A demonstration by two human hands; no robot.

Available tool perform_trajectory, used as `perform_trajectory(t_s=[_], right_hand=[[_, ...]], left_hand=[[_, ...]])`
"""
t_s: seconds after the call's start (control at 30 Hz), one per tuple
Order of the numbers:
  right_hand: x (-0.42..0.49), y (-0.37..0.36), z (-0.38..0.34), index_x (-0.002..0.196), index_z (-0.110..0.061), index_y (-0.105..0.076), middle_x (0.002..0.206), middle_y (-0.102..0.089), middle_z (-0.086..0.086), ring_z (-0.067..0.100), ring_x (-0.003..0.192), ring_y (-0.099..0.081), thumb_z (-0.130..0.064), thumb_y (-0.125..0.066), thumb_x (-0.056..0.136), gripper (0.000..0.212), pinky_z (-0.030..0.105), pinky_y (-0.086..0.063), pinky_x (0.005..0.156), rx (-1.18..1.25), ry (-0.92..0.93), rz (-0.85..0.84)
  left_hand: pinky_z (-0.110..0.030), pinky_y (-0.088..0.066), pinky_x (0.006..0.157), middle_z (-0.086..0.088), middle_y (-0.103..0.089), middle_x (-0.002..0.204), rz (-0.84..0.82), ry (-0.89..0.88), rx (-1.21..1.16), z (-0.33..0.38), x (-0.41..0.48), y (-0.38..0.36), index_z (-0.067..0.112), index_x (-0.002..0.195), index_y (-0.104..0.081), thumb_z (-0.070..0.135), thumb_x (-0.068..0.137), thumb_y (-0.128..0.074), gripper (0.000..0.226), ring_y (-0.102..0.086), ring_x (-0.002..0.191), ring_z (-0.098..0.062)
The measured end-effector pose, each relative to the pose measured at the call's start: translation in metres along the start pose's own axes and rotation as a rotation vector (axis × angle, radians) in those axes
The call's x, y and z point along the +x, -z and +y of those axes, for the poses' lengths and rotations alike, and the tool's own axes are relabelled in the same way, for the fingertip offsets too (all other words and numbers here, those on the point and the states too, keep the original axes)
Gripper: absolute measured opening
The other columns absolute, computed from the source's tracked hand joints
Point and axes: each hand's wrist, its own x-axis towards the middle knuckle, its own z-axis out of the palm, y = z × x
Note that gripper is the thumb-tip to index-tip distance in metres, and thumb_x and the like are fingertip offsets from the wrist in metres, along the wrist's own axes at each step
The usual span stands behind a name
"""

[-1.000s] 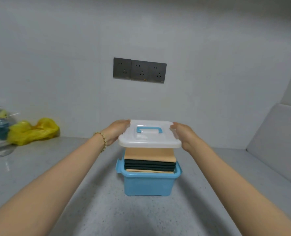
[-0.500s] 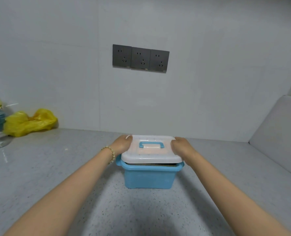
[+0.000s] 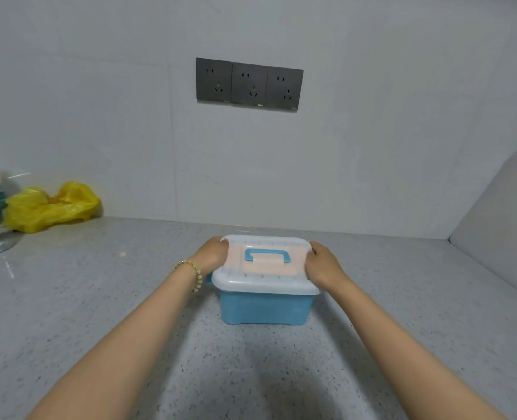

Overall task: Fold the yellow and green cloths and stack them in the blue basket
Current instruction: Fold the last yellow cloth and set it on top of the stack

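Pressing the white lid [image 3: 266, 286] down onto the blue basket [image 3: 263, 309], mid-tabletop [image 3: 99, 298], close to the wall. Gripping at both ends: left hand [image 3: 213, 254] curled over the lid's left edge, right hand [image 3: 322, 268] curled over its right edge, each wrapped round the rim and holding nothing else. Seeing the folded cloths [image 3: 269, 269] only as a pale yellowish tint through the translucent top, inside the basket; no green to be made out. To finish well: press evenly on both ends together, keep the lid level, feel for the rim seating all round, then let go without nudging the basket. Better not to lean on the blue handle [image 3: 267, 256]. Against a second ago: lid brought from well above the stack down onto the rim, tan and dark layers now covered. Against half a second ago: dark gap under the near edge closed, same end grip kept.
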Motion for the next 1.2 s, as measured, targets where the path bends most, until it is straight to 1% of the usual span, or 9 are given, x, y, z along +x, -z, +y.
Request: perform_trajectory(t_s=[0.07, 0.17, 0.3, 0.47, 0.57, 0.67, 0.77, 1.07, 1.2], right_hand=[[-0.002, 0.0, 0.0, 0.097, -0.013, -0.052, 0.093, -0.057, 0.003, 0.014, 0.076, -0.051, -0.007, -0.026, 0.096, 0.027, 0.025, -0.038, 0.061, -0.006, 0.006, 0.002], [-0.005, 0.0, -0.003, 0.108, -0.009, -0.053, 0.104, -0.059, 0.007, 0.022, 0.091, -0.055, -0.007, -0.026, 0.096, 0.029, 0.032, -0.045, 0.078, -0.05, -0.006, 0.008], [-0.009, 0.001, -0.007, 0.117, -0.007, -0.051, 0.116, -0.058, 0.009, 0.027, 0.104, -0.056, -0.007, -0.026, 0.095, 0.033, 0.041, -0.046, 0.095, -0.129, -0.023, -0.003], [-0.012, 0.002, -0.009, 0.127, -0.01, -0.05, 0.131, -0.055, 0.011, 0.027, 0.115, -0.052, -0.01, -0.03, 0.094, 0.038, 0.039, -0.042, 0.1, -0.018, -0.061, 0.03], [-0.022, 0.001, -0.006, 0.147, -0.008, -0.025, 0.15, -0.034, 0.011, 0.028, 0.133, -0.039, -0.021, -0.041, 0.094, 0.057, 0.036, -0.035, 0.106, 0.143, -0.196, 0.098], [-0.034, 0.001, 0.005, 0.139, 0.0, -0.034, 0.127, -0.053, 0.015, 0.025, 0.102, -0.057, -0.029, -0.049, 0.093, 0.057, 0.032, -0.047, 0.079, 0.349, -0.37, 0.059], [-0.043, -0.002, 0.009, 0.119, 0.001, -0.057, 0.1, -0.063, 0.007, 0.016, 0.08, -0.058, -0.02, -0.056, 0.092, 0.034, 0.023, -0.048, 0.064, 0.518, -0.278, 0.139], [-0.045, 0.005, 0.005, 0.119, -0.008, -0.062, 0.117, -0.066, 0.007, 0.012, 0.089, -0.056, -0.012, -0.05, 0.094, 0.028, 0.022, -0.044, 0.077, 0.133, 0.039, 0.24], [-0.031, 0.009, -0.006, 0.142, -0.013, -0.039, 0.154, -0.03, 0.004, 0.02, 0.137, -0.034, -0.031, -0.042, 0.099, 0.047, 0.036, -0.029, 0.112, -0.27, 0.189, 0.093]], left_hand=[[-0.031, -0.053, 0.076, -0.009, -0.063, 0.108, 0.004, -0.001, 0.043, -0.001, -0.002, -0.002, 0.017, 0.113, -0.056, 0.022, 0.103, -0.028, 0.03, -0.062, 0.091, -0.019], [-0.038, -0.025, 0.115, -0.005, -0.034, 0.152, 0.186, -0.23, 0.432, -0.002, -0.004, -0.001, 0.022, 0.148, -0.031, 0.018, 0.102, -0.031, 0.045, -0.032, 0.139, -0.025], [-0.033, -0.023, 0.113, 0.002, -0.034, 0.153, 0.049, -0.593, 0.691, 0.02, -0.016, -0.01, 0.027, 0.15, -0.027, 0.028, 0.103, -0.033, 0.047, -0.032, 0.139, -0.019], [-0.052, 0.008, 0.115, 0.006, -0.003, 0.161, -0.141, -0.303, 0.857, 0.029, -0.019, -0.045, 0.034, 0.152, -0.007, 0.064, 0.094, -0.018, 0.066, 0.005, 0.148, -0.022], [-0.054, 0.01, 0.114, 0.006, 0.003, 0.161, -0.139, -0.285, 0.908, 0.026, -0.018, -0.047, 0.036, 0.152, -0.002, 0.071, 0.09, -0.02, 0.073, 0.01, 0.147, -0.023], [-0.055, 0.009, 0.114, 0.006, 0.004, 0.161, -0.138, -0.284, 0.915, 0.026, -0.016, -0.046, 0.036, 0.152, 0.0, 0.071, 0.09, -0.022, 0.074, 0.01, 0.147, -0.023], [-0.055, 0.009, 0.114, 0.006, 0.005, 0.161, -0.143, -0.283, 0.92, 0.027, -0.017, -0.047, 0.036, 0.152, 0.0, 0.072, 0.088, -0.024, 0.077, 0.011, 0.147, -0.023], [-0.053, 0.011, 0.114, 0.006, 0.003, 0.161, -0.166, -0.278, 0.842, 0.029, -0.019, -0.045, 0.035, 0.152, -0.002, 0.062, 0.095, -0.011, 0.063, 0.01, 0.147, -0.022], [-0.046, 0.01, 0.117, 0.007, -0.01, 0.16, -0.139, -0.302, 0.533, 0.031, -0.021, -0.039, 0.031, 0.152, 0.002, 0.048, 0.1, 0.0, 0.055, 0.001, 0.148, -0.019]])
